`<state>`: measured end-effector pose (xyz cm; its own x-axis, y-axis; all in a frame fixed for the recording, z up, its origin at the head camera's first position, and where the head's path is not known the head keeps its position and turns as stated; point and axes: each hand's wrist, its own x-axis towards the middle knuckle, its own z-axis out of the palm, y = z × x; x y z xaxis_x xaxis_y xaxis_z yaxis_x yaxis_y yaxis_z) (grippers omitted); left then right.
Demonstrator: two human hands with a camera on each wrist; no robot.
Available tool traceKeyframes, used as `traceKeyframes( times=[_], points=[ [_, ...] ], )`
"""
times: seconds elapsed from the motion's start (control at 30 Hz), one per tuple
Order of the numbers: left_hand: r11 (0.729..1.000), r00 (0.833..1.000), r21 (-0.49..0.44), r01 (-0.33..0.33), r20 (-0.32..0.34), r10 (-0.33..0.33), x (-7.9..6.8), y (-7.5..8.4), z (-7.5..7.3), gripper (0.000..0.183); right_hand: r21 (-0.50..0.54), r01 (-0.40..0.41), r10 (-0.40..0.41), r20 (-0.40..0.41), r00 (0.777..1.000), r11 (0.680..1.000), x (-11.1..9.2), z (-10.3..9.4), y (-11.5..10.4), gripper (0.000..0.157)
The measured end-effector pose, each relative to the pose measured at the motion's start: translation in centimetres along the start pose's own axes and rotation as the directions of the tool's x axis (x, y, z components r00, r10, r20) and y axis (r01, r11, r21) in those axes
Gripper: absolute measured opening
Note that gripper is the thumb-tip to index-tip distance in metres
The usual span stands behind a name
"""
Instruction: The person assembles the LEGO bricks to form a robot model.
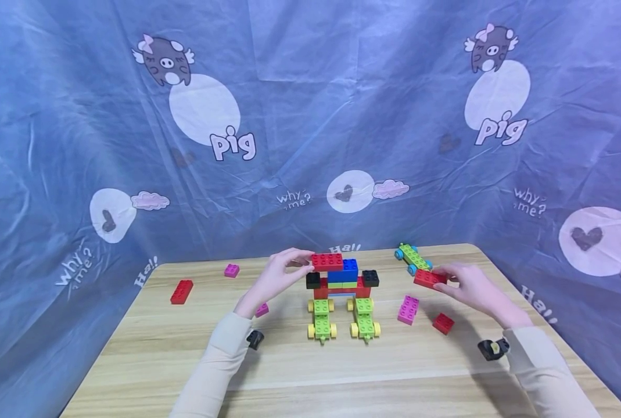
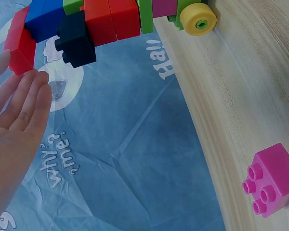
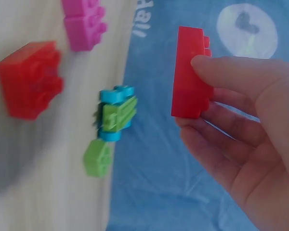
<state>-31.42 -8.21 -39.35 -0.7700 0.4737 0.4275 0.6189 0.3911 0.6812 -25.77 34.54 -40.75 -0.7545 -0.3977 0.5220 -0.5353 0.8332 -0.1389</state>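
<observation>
A built structure stands mid-table, with a blue brick (image 1: 349,271) high up, black bricks (image 1: 370,278) at its sides and yellow-wheeled green bases (image 1: 322,319) at its foot. My left hand (image 1: 279,278) pinches a long red brick (image 1: 327,262) at its left end, between thumb and fingers. In the left wrist view that red brick (image 2: 21,45) touches the blue brick (image 2: 44,20). Off to the right, my right hand (image 1: 464,284) grips another long red brick (image 1: 429,278) above the table. Its studs face the palm in the right wrist view, with the thumb across the brick (image 3: 187,72).
Behind the right hand sits a green base with blue wheels (image 1: 412,258). A magenta brick (image 1: 408,310) and a small red brick (image 1: 443,323) lie right of the structure. On the left are a red brick (image 1: 182,291) and magenta bricks (image 1: 231,270). A printed blue cloth (image 1: 300,116) hangs behind.
</observation>
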Motion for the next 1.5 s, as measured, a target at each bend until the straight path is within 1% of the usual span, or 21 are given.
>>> traceKeyframes(
  times=[0.13, 0.23, 0.3, 0.47, 0.57, 0.8, 1.03, 1.27, 1.5],
  points=[
    [1.0, 1.0, 0.004, 0.001, -0.001, -0.001, 0.1, -0.1, 0.1, 0.032, 0.007, 0.065, -0.065, -0.035, 0.997, 0.998, 1.0, -0.5, -0.9, 0.026],
    [1.0, 1.0, 0.006, -0.01, -0.005, 0.01, 0.1, -0.1, 0.1, 0.032, 0.002, 0.097, -0.097, -0.047, 0.994, 0.995, 1.7, -0.9, -1.5, 0.027],
    [1.0, 1.0, 0.005, -0.016, -0.008, 0.016, 0.2, -0.1, 0.1, 0.032, -0.003, 0.099, -0.099, -0.042, 0.994, 0.995, 2.1, -1.1, -1.9, 0.028],
    [1.0, 1.0, 0.004, -0.022, -0.012, 0.022, 0.2, -0.1, 0.2, 0.032, 0.013, 0.067, -0.067, 0.019, 0.998, 0.998, 3.0, -1.6, -3.0, 0.028],
    [1.0, 1.0, 0.002, -0.024, -0.011, 0.024, 0.2, -0.2, 0.2, 0.032, 0.018, 0.063, -0.064, 0.04, 0.997, 0.998, 3.5, -1.7, -3.4, 0.027],
    [1.0, 1.0, 0.007, -0.023, -0.012, 0.023, 0.1, -0.1, 0.2, 0.032, 0.006, 0.092, -0.092, 0.04, 0.995, 0.996, 4.6, -1.9, -4.4, 0.028],
    [1.0, 1.0, 0.01, -0.015, -0.012, 0.016, 0.1, -0.1, 0.2, 0.031, 0.046, 0.094, -0.097, 0.071, 0.993, 0.994, 5.7, -2.2, -5.7, 0.028],
    [1.0, 1.0, 0.002, -0.018, -0.013, 0.018, 0.1, -0.2, 0.2, 0.032, 0.071, 0.094, -0.1, 0.084, 0.991, 0.993, 6.6, -2.2, -6.6, 0.03],
    [1.0, 1.0, 0.002, -0.018, -0.016, 0.018, 0.0, -0.2, 0.2, 0.031, 0.121, 0.13, -0.14, 0.077, 0.987, 0.984, 7.7, -2.2, -7.7, 0.03]
  ],
)
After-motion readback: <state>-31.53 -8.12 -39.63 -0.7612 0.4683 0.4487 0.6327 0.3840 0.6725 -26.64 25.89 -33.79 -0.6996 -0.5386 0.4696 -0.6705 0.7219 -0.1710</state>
